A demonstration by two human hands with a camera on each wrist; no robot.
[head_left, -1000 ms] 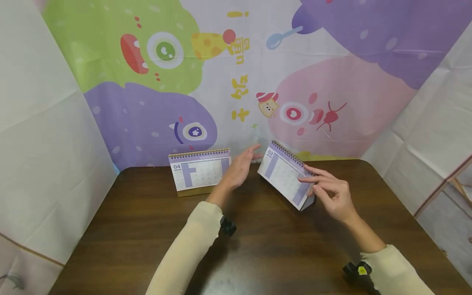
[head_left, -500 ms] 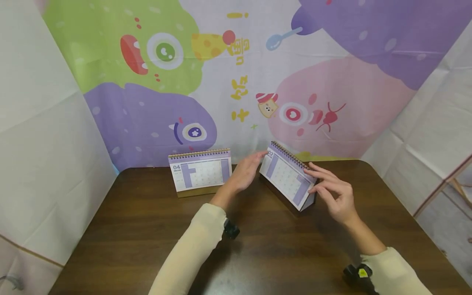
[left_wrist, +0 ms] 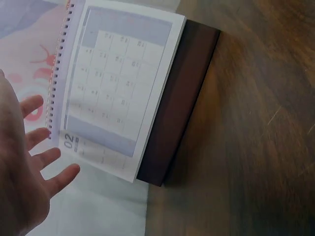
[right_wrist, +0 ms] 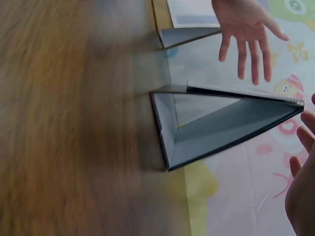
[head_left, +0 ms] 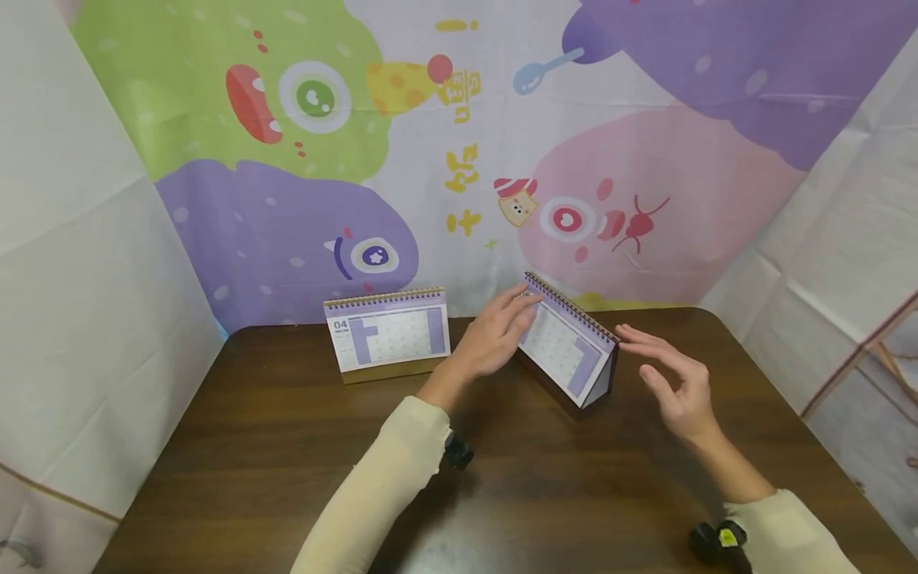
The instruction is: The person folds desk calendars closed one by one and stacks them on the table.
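Observation:
A spiral-bound desk calendar (head_left: 562, 351) showing page 02 stands at an angle on the right, on a dark base. My left hand (head_left: 491, 335), fingers spread, is at its left end and overlaps the upper left corner in the head view. In the left wrist view, the left hand's fingertips (left_wrist: 68, 178) are near the page's 02 corner; contact is unclear. My right hand (head_left: 677, 387) is by the calendar's upper right corner, fingers loosely extended and holding nothing. The right wrist view shows the calendar's hollow triangular side (right_wrist: 231, 125).
A second desk calendar (head_left: 394, 339) with page 04 and a gold-brown base stands to the left on the dark wooden table (head_left: 531, 494). A cartoon-printed cloth (head_left: 466, 263) hangs right behind the table, and white sheets (head_left: 79, 239) hang at both sides.
My right hand has drawn back to the right from the 02 page to the calendar's corner. My left hand has moved right, over the calendar's left end.

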